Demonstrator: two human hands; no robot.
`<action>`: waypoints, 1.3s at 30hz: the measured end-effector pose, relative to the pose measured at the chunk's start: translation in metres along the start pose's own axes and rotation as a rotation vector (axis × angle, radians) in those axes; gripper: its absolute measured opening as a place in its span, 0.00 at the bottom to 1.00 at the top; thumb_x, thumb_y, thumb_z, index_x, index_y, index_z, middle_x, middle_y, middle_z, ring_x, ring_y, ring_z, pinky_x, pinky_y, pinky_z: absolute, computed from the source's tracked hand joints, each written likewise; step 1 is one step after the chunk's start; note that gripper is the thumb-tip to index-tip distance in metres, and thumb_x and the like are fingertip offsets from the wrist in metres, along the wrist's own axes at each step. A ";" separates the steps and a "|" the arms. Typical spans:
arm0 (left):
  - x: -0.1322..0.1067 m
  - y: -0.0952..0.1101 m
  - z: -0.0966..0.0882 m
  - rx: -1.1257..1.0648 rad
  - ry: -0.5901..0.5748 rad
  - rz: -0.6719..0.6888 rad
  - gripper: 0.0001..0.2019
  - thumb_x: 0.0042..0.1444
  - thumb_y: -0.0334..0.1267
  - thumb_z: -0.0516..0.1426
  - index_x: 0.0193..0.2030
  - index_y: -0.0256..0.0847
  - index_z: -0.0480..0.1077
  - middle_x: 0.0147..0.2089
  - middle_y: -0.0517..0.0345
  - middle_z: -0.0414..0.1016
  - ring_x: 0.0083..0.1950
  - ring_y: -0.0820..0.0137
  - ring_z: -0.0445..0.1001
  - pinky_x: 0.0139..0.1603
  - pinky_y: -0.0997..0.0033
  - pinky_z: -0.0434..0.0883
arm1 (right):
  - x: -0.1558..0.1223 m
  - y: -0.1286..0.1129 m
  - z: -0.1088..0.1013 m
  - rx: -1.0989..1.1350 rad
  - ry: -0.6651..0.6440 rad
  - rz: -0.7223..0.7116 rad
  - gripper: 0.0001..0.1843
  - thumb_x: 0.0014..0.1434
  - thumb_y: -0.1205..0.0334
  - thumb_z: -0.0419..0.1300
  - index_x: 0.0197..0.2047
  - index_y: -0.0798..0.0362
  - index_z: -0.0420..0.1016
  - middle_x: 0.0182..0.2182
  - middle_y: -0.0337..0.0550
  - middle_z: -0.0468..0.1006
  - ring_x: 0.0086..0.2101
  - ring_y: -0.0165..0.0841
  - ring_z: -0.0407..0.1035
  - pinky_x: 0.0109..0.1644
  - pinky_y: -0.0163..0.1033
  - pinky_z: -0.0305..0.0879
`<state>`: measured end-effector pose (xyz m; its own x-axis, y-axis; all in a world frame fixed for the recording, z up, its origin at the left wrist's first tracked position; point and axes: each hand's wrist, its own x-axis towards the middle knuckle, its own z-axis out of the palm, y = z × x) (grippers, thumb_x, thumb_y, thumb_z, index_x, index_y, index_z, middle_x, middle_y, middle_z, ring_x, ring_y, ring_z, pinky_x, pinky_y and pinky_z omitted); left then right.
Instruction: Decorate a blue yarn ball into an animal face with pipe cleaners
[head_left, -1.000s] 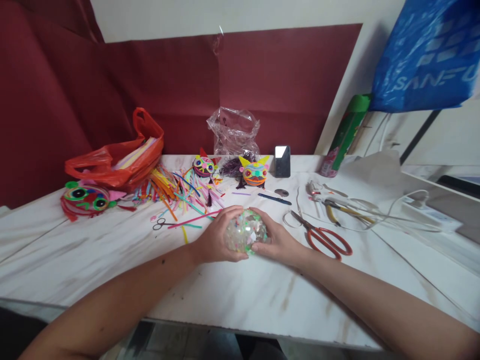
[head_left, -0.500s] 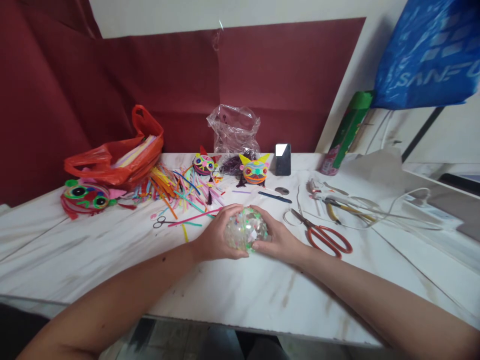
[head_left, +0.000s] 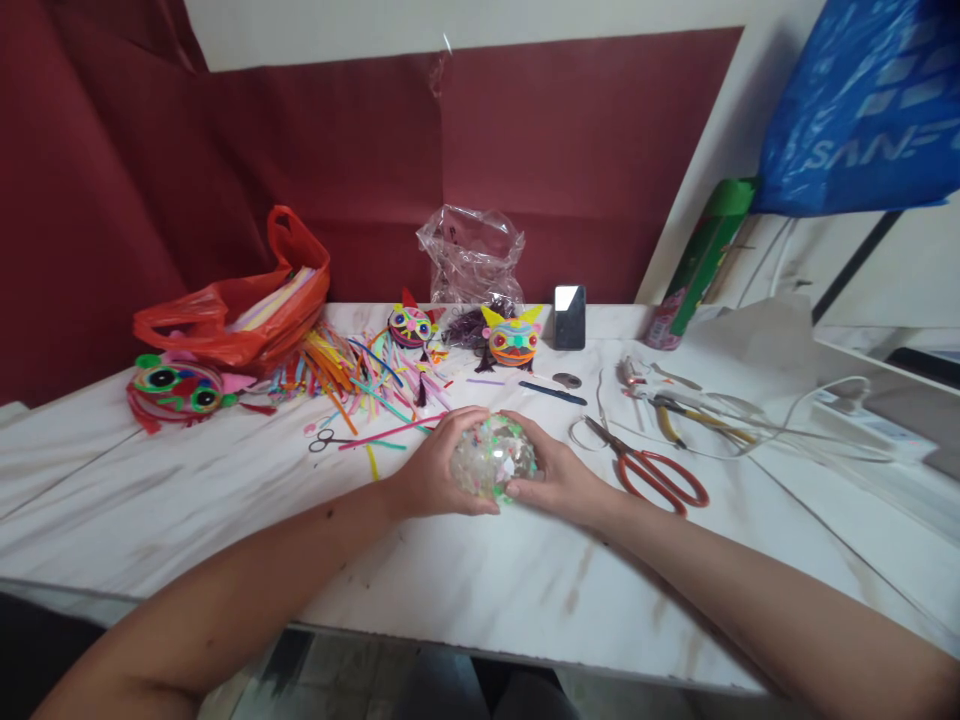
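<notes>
A clear plastic ball with coloured specks and green bits on it is held between both hands above the marbled table. My left hand curves round its left side, thumb low at the front. Against its right side my right hand is wrapped, the thumb also in front. To the left lie small black scissors and a pink pipe cleaner that runs up to my left hand. Just right of my right hand rest large red-handled scissors.
Colourful pipe cleaners spill beside a red plastic bag. Several decorated animal heads stand behind, one yellow-horned head among them. A phone leans at the back. Pliers, white cables and a green spray can are on the right.
The view has shifted slightly, so the things on the table sit a little differently in the picture. Both hands keep hold of the ball, which seems turned slightly.
</notes>
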<state>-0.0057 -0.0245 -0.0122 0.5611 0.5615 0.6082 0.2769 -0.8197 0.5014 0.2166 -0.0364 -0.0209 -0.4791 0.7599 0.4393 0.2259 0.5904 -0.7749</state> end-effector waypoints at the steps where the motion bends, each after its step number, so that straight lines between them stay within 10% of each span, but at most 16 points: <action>1: 0.000 0.000 0.000 -0.002 0.002 -0.007 0.50 0.34 0.52 0.70 0.64 0.43 0.54 0.62 0.40 0.60 0.64 0.50 0.61 0.63 0.49 0.62 | 0.000 0.000 0.000 0.000 0.000 0.003 0.48 0.50 0.37 0.64 0.65 0.55 0.54 0.59 0.57 0.66 0.58 0.49 0.62 0.62 0.53 0.58; 18: 0.002 0.009 0.003 -0.146 0.015 -0.201 0.46 0.35 0.46 0.69 0.62 0.39 0.55 0.59 0.43 0.64 0.61 0.52 0.65 0.62 0.51 0.63 | -0.002 0.001 -0.002 -0.006 -0.054 0.039 0.49 0.53 0.38 0.60 0.69 0.54 0.47 0.64 0.58 0.59 0.61 0.48 0.59 0.63 0.53 0.57; 34: 0.002 -0.008 -0.002 0.063 -0.025 0.147 0.50 0.35 0.49 0.70 0.64 0.45 0.52 0.64 0.39 0.57 0.65 0.48 0.59 0.65 0.44 0.59 | -0.002 0.000 -0.001 -0.175 -0.010 -0.113 0.52 0.49 0.41 0.66 0.69 0.49 0.48 0.65 0.55 0.58 0.64 0.48 0.54 0.67 0.53 0.52; 39: 0.004 0.004 -0.004 -0.088 0.027 -0.044 0.47 0.35 0.46 0.70 0.62 0.43 0.54 0.61 0.42 0.61 0.62 0.50 0.62 0.63 0.49 0.61 | -0.003 0.000 -0.003 -0.101 -0.005 -0.065 0.57 0.48 0.37 0.65 0.71 0.51 0.42 0.66 0.57 0.55 0.64 0.51 0.54 0.65 0.55 0.55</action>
<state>-0.0051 -0.0250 -0.0053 0.5283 0.6007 0.6001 0.2309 -0.7818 0.5792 0.2199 -0.0378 -0.0207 -0.4998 0.7177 0.4848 0.2785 0.6632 -0.6947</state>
